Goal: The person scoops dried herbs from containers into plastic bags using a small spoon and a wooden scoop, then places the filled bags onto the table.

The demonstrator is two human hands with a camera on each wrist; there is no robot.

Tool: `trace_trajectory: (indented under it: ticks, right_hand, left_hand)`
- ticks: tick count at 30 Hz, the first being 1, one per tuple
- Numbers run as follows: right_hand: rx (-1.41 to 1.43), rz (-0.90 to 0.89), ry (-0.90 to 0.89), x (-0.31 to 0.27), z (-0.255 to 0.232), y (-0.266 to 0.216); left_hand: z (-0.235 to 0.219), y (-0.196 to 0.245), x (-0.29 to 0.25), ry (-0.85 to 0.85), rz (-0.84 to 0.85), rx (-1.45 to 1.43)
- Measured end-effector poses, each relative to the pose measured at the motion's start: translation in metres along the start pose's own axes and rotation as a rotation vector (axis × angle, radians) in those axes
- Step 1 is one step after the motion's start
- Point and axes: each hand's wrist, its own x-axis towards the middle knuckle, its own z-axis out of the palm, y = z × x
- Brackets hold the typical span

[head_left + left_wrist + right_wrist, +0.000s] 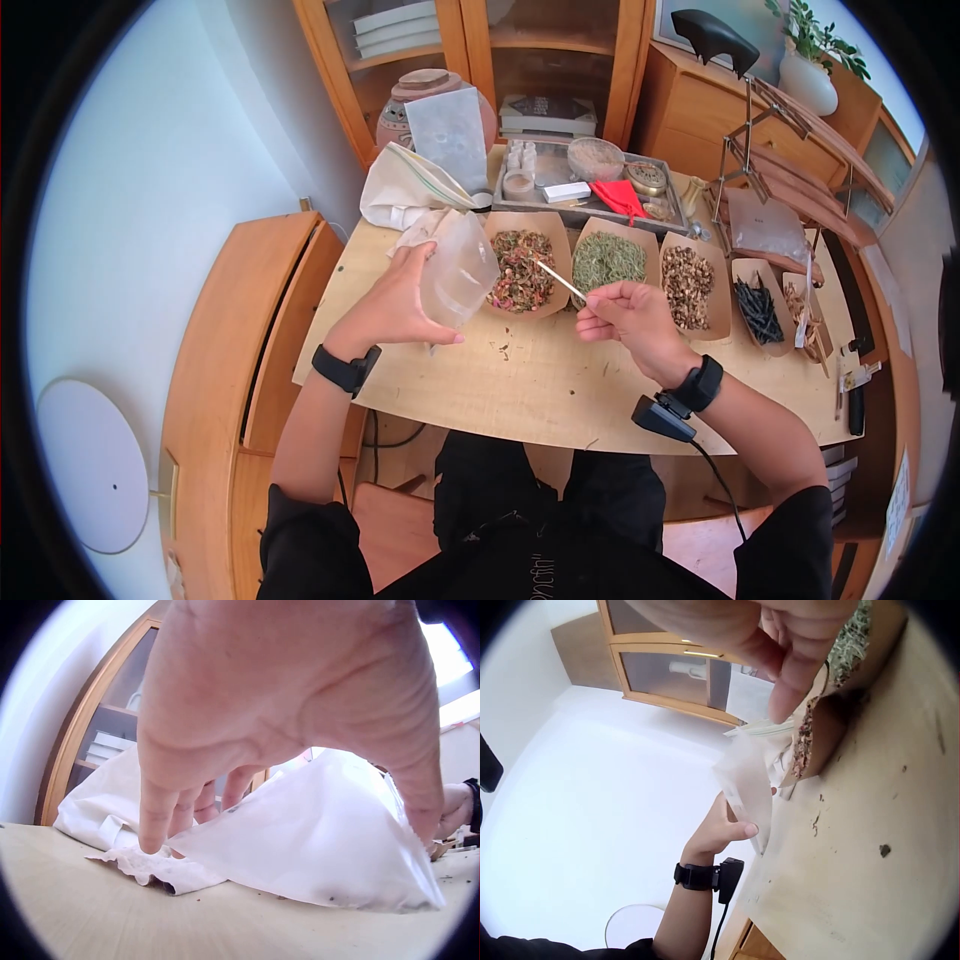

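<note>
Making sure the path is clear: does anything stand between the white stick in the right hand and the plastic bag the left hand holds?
Nothing visible blocks the line from the stick in the right hand to the bag in the left hand. The paper tray of reddish dried pieces appears to lie below it; clearance is unclear.

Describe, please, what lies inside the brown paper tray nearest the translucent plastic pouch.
The brown paper tray holds a loose heap of dried red, brown and green plant pieces. Its bottom cannot be seen beneath them.
</note>
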Motion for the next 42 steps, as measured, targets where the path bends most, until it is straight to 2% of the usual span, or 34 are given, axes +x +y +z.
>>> trace_trajectory:
  ticks: [5,10,12,13,15,16,18,19,21,25,36,42]
  right_hand:
    - [-0.036,-0.065,-0.042,-0.014,0.004,-0.030]
    - [-0.126,-0.184,-0.113,-0.015,0.021,-0.037]
    - [-0.462,-0.377,-0.145,-0.016,0.027,-0.037]
    - [-0.464,-0.377,-0.143,-0.018,0.028,-0.037]
    - [-0.583,-0.519,-0.059,-0.022,0.029,-0.041]
    - [-0.586,-0.517,-0.065,-0.024,0.028,-0.045]
    - [-0.412,-0.293,0.048,-0.030,0.020,-0.050]
    - [-0.412,-0.291,0.047,-0.030,0.016,-0.051]
    - [-0.359,-0.045,0.029,-0.027,0.008,-0.054]
    - [-0.351,0.046,0.021,-0.020,0.009,-0.042]
    - [-0.046,0.063,0.027,0.013,0.014,0.010]
    - [0.021,0.052,0.035,0.009,0.014,0.014]
  left_hand:
    - [0.001,-0.001,0.005,-0.012,-0.015,0.014]
    - [0.002,0.008,0.009,-0.006,0.011,-0.007]
    - [0.004,0.010,0.009,-0.001,0.025,-0.007]
    - [0.004,0.011,0.009,0.001,0.027,-0.003]
    - [0.003,0.010,0.008,0.009,0.024,-0.002]
    - [0.001,0.011,0.007,-0.003,0.003,-0.008]
    - [-0.001,0.008,0.003,-0.017,-0.023,-0.016]
    - [-0.002,0.005,0.002,-0.019,-0.025,-0.012]
    - [-0.003,0.004,0.000,-0.024,-0.025,-0.009]
    - [-0.002,0.002,0.000,-0.028,-0.018,-0.019]
    - [-0.002,0.002,0.000,-0.033,-0.014,-0.031]
    - [-0.003,0.001,0.001,-0.032,-0.015,-0.008]
